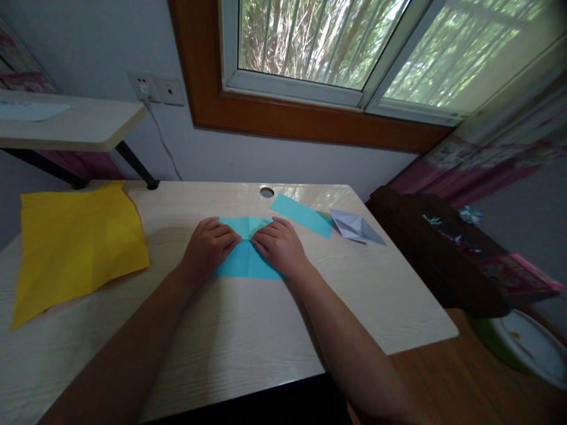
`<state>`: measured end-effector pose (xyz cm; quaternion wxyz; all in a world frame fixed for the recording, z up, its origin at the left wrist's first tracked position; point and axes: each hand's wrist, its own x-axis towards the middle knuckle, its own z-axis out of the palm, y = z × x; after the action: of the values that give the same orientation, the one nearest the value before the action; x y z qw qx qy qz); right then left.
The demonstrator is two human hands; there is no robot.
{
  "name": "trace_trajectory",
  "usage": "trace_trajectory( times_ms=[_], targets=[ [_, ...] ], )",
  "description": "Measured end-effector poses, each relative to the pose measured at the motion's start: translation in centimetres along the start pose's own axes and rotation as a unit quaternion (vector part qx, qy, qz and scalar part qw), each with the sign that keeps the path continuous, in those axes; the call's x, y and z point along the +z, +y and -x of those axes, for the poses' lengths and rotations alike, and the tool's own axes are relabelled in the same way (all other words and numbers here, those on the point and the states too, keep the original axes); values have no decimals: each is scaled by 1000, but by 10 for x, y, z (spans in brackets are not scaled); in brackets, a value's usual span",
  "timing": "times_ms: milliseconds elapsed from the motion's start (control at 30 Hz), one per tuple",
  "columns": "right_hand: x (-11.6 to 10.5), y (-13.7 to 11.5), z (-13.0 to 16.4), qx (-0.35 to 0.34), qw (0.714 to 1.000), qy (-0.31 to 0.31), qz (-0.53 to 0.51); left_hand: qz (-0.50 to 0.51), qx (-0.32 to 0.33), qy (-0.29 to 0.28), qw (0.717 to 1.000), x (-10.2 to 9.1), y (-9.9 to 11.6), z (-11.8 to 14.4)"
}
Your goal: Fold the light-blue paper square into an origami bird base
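A turquoise sheet of paper [250, 263] with crease lines lies on the light wooden desk [248, 330]. My left hand [211, 245] is closed at the sheet's left side, its thumb and fingers pinching the paper close to the middle. From the right, my right hand [280, 243] pinches the same sheet, with its fingertips a small gap from those of the left. A crease runs up the sheet between both hands. The palms cover the sheet's left and right edges.
Right of the hands lie a turquoise paper strip [305, 216] and a folded white paper [357, 226]. A large yellow sheet [84, 236] covers the desk's left side. A raised shelf [88, 127] stands behind it. Beyond the right edge are a dark cabinet [420, 254] and a round bin [527, 342].
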<state>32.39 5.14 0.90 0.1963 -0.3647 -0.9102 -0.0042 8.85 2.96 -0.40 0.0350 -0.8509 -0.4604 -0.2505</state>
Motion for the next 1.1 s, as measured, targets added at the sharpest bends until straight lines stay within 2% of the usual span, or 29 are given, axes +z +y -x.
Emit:
trace_trajectory(
  times_ms=[333,567,667,800,967,1100],
  targets=[
    [-9,28,14,53,998,18,-19,-12,-41,9,999,-3,-18,4],
    [0,20,9,5,999,32,-23,-22,7,14,1000,-2,-1,1],
    [1,18,8,-16,999,45,-22,-18,12,18,1000,2,-1,1],
    [-3,29,14,10,998,61,-24,-11,-5,29,1000,1,-13,3],
    [-7,50,22,52,993,95,-34,5,-52,32,998,-2,-30,5],
    [-6,58,23,69,991,104,-43,34,-88,55,994,-2,-39,7]
  ],
)
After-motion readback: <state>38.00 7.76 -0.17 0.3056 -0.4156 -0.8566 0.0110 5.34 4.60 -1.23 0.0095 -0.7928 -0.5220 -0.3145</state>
